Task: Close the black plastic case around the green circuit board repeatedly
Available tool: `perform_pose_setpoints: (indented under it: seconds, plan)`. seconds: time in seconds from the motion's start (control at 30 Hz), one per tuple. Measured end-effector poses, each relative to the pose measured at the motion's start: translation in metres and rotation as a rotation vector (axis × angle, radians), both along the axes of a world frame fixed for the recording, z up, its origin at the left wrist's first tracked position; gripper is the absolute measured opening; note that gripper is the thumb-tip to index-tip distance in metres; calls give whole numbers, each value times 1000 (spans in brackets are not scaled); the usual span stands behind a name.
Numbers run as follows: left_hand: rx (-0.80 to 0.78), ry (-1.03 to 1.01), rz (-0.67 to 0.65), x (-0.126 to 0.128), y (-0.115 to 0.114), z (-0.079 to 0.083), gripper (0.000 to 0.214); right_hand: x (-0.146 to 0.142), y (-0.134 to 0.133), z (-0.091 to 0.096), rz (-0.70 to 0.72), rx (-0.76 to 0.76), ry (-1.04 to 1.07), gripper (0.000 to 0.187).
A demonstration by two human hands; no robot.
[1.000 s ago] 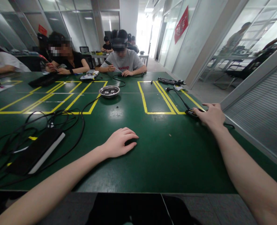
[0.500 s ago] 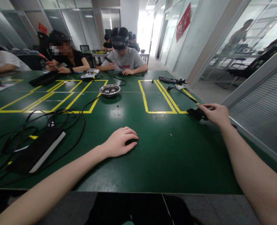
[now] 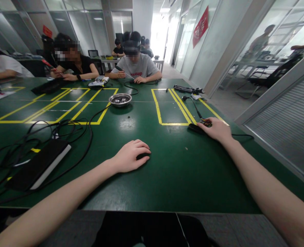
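Observation:
My right hand [image 3: 217, 129] is closed around a small black device [image 3: 194, 128] with a cable, resting on the green table [image 3: 167, 164] just below a yellow taped rectangle [image 3: 172, 111]. The cable [image 3: 195, 107] runs from it towards the far right edge. My left hand [image 3: 130, 156] lies palm down near the table's middle, fingers curled loosely over a small dark object that I cannot make out.
A black case with a white edge [image 3: 37, 168] lies among tangled black cables [image 3: 59, 132] at the left. A metal bowl [image 3: 120, 100] stands further back. Several people sit at the far side. A black tool [image 3: 187, 89] lies at the back right.
My right hand has dragged the black device left and nearer along the table, from the right edge to below the yellow rectangle. The left hand has stayed still.

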State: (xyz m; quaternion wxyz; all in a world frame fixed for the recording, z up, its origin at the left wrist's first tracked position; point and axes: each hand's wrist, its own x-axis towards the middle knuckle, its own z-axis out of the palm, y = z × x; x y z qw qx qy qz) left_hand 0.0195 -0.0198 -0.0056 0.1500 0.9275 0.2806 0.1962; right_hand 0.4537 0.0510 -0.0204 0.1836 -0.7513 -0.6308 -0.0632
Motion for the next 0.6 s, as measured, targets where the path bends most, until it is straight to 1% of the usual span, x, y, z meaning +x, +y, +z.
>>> perform_pose_setpoints:
  seconds: [0.03,0.1,0.17,0.23,0.3,0.37,0.43,0.5,0.53,0.6]
  plan:
    - [1,3,2,0,0,0,20,-13,-1,1,5,-23,7,52]
    - [7,7,5,0,-1,1,19,-42,-5,2,107,-34,27,48]
    - [13,10,5,0,-1,1,19,-70,-11,3,291,-18,49,42]
    - [17,12,4,1,-2,2,19,-96,-20,3,515,8,74,35]
    - [21,-2,10,2,-3,2,19,-121,-34,5,704,21,111,30]
    - [30,-36,32,2,-4,3,17,-143,-53,7,862,1,128,27]
    - [47,-79,62,1,-5,5,19,-163,-73,10,978,-17,122,29]
    - [64,-107,74,0,-5,8,23,-177,-90,13,1087,-53,105,36]
    - [66,-113,64,-1,-6,10,23,-182,-97,14,1130,-67,108,39]
    - [51,-117,17,-3,-6,15,23,-187,-107,14,1168,-77,154,43]
